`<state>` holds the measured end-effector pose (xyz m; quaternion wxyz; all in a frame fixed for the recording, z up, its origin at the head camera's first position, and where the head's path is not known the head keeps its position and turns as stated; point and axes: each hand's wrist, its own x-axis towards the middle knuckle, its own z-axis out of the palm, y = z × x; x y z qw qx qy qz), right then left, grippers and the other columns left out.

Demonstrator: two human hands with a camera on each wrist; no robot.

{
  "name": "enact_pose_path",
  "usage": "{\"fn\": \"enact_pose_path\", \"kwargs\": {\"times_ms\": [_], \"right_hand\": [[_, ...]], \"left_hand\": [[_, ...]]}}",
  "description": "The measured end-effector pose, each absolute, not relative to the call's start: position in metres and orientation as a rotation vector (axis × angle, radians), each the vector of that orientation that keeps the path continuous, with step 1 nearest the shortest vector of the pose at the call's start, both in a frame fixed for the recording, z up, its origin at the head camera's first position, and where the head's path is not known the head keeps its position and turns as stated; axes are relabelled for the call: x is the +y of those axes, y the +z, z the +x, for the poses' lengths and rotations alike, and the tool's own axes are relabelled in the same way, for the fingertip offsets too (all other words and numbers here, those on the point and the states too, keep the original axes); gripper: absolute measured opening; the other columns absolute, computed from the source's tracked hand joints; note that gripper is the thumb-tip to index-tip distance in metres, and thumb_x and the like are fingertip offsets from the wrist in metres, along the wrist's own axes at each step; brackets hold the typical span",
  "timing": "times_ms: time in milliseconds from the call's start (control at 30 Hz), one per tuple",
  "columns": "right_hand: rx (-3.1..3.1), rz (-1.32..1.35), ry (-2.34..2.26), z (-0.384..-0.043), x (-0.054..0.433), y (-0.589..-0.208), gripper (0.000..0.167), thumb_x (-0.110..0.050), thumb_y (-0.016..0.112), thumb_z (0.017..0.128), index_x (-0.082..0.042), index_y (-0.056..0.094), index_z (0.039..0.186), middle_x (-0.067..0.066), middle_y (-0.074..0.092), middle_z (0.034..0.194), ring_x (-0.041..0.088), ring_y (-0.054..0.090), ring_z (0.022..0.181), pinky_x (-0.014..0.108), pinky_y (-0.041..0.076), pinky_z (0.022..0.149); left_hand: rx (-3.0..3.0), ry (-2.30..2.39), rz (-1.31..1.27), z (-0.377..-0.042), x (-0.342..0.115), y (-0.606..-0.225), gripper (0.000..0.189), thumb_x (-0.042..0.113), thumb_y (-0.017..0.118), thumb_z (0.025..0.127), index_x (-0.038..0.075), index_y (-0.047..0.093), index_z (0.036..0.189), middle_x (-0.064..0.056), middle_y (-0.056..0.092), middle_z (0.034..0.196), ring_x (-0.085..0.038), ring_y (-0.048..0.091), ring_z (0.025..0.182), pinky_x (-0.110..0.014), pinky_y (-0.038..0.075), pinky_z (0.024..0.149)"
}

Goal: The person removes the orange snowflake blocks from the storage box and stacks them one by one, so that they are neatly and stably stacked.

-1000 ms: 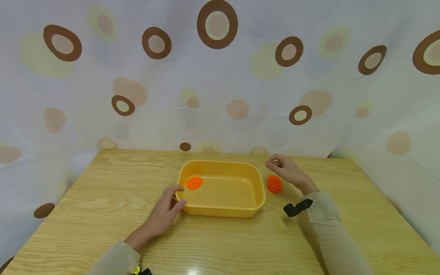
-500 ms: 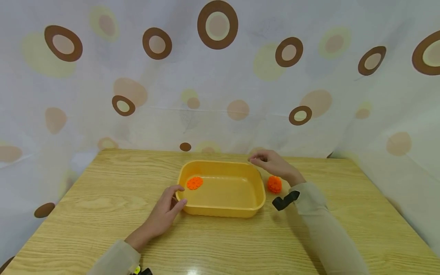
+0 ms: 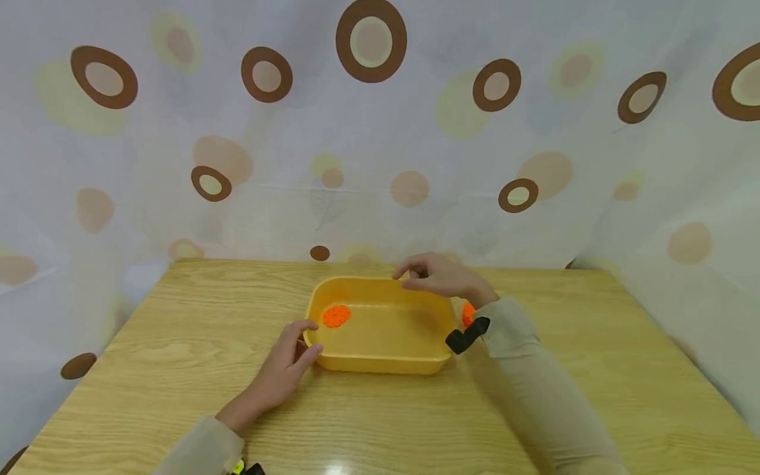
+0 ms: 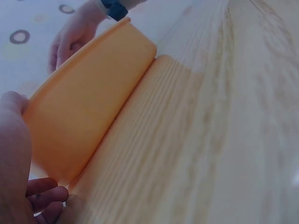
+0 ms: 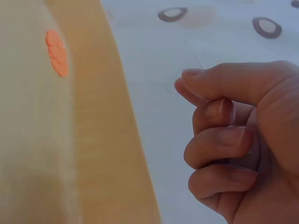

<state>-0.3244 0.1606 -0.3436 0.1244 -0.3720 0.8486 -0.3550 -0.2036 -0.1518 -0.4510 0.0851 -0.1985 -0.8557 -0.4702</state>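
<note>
A yellow plastic tray (image 3: 380, 364) lies on the wooden table. My left hand (image 3: 284, 369) holds its near left corner, thumb and index finger at the rim; in the left wrist view the other fingers curl low beside its wall. Inside the tray, toward the left, lies a flat orange flower-shaped disc (image 3: 336, 316). Above the tray's far right rim is my right hand (image 3: 439, 276). In the right wrist view its fingers are curled, thumb and index tips meeting, and nothing shows between them. Beside the tray's right end, orange notched pieces (image 3: 467, 313) are partly hidden by the right sleeve.
The wooden table (image 3: 380, 422) extends around the tray on all sides. Behind it hangs a pale curtain (image 3: 380, 132) with brown rings and dots. A black wrist mount (image 3: 468, 335) on the right sleeve overlaps the tray's right end in the head view.
My right hand has moved left, from above the orange pieces to over the tray's far rim, and its sleeve now covers most of those pieces. The left hand and tray have stayed put.
</note>
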Motion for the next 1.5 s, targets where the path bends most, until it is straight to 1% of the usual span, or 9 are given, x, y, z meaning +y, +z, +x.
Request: {"fn": "enact_pose_path", "kwargs": {"times_ms": [133, 400, 567, 800, 1000, 1100, 1233, 1400, 1500], "right_hand": [[2.411, -1.156, -0.973, -0.322, 0.143, -0.343, 0.024, -0.008, 0.059, 0.095, 0.004, 0.063, 0.115, -0.001, 0.046, 0.068, 0.009, 0.036, 0.058, 0.025, 0.036, 0.064], [2.383, -1.265, -0.699, -0.32, 0.11, -0.349, 0.026, -0.014, 0.062, 0.094, 0.0, 0.064, 0.116, -0.003, 0.05, 0.068, 0.006, 0.041, 0.059, 0.022, 0.041, 0.066], [2.348, -1.267, -0.606, -0.319, 0.092, -0.351, 0.029, -0.016, 0.064, 0.093, 0.0, 0.063, 0.117, -0.001, 0.054, 0.074, 0.005, 0.044, 0.062, 0.02, 0.04, 0.064], [2.323, -1.29, -0.519, -0.326, 0.079, -0.356, 0.028, -0.013, 0.063, 0.093, -0.001, 0.064, 0.118, -0.001, 0.053, 0.068, 0.006, 0.044, 0.058, 0.019, 0.038, 0.059], [2.335, -1.23, -0.485, -0.332, 0.071, -0.359, 0.028, -0.014, 0.064, 0.093, -0.003, 0.064, 0.119, 0.0, 0.056, 0.073, 0.005, 0.044, 0.059, 0.018, 0.038, 0.059], [2.342, -1.218, -0.481, -0.335, 0.067, -0.362, 0.029, -0.014, 0.064, 0.092, -0.003, 0.064, 0.119, 0.003, 0.056, 0.073, 0.006, 0.044, 0.059, 0.017, 0.037, 0.058], [2.35, -1.22, -0.499, -0.339, 0.064, -0.367, 0.03, -0.014, 0.066, 0.091, -0.003, 0.064, 0.119, 0.001, 0.053, 0.069, 0.005, 0.042, 0.056, 0.017, 0.036, 0.056], [2.327, -1.226, -0.533, -0.343, 0.06, -0.375, 0.031, -0.011, 0.069, 0.088, -0.004, 0.064, 0.118, -0.005, 0.04, 0.058, 0.005, 0.034, 0.05, 0.017, 0.031, 0.053], [2.329, -1.213, -0.545, -0.343, 0.057, -0.378, 0.031, -0.01, 0.07, 0.087, -0.005, 0.065, 0.117, -0.006, 0.037, 0.056, 0.006, 0.031, 0.048, 0.017, 0.03, 0.052]], "left_hand": [[-2.531, -1.398, -0.6, -0.204, -0.15, -0.452, 0.03, 0.017, 0.054, 0.099, 0.002, 0.047, 0.124, -0.007, 0.048, 0.098, -0.009, 0.045, 0.077, -0.022, 0.042, 0.069], [-2.551, -1.431, -0.543, -0.198, -0.15, -0.455, 0.031, 0.017, 0.056, 0.098, 0.003, 0.047, 0.124, -0.003, 0.046, 0.095, -0.009, 0.044, 0.076, -0.022, 0.041, 0.069], [-2.522, -1.454, -0.545, -0.196, -0.15, -0.454, 0.029, 0.015, 0.056, 0.098, 0.003, 0.048, 0.123, -0.004, 0.046, 0.095, -0.009, 0.044, 0.076, -0.022, 0.041, 0.068], [-2.534, -1.434, -0.559, -0.199, -0.15, -0.456, 0.03, 0.016, 0.055, 0.098, 0.004, 0.048, 0.124, -0.004, 0.046, 0.095, -0.009, 0.044, 0.076, -0.022, 0.041, 0.068], [-2.557, -1.43, -0.558, -0.202, -0.151, -0.455, 0.032, 0.017, 0.054, 0.098, 0.003, 0.046, 0.126, -0.004, 0.047, 0.096, -0.01, 0.045, 0.076, -0.023, 0.042, 0.069], [-2.562, -1.421, -0.569, -0.203, -0.151, -0.455, 0.032, 0.017, 0.054, 0.099, 0.003, 0.046, 0.126, -0.004, 0.046, 0.096, -0.011, 0.045, 0.076, -0.023, 0.041, 0.069], [-2.565, -1.413, -0.573, -0.203, -0.151, -0.454, 0.032, 0.018, 0.054, 0.099, 0.003, 0.046, 0.126, -0.004, 0.046, 0.097, -0.011, 0.045, 0.077, -0.023, 0.041, 0.069], [-2.559, -1.404, -0.575, -0.203, -0.151, -0.453, 0.031, 0.017, 0.054, 0.099, 0.004, 0.046, 0.126, -0.004, 0.047, 0.097, -0.01, 0.045, 0.076, -0.023, 0.042, 0.069], [-2.555, -1.402, -0.58, -0.204, -0.152, -0.453, 0.031, 0.017, 0.054, 0.099, 0.004, 0.046, 0.126, -0.004, 0.047, 0.097, -0.009, 0.045, 0.076, -0.023, 0.042, 0.069]]}}
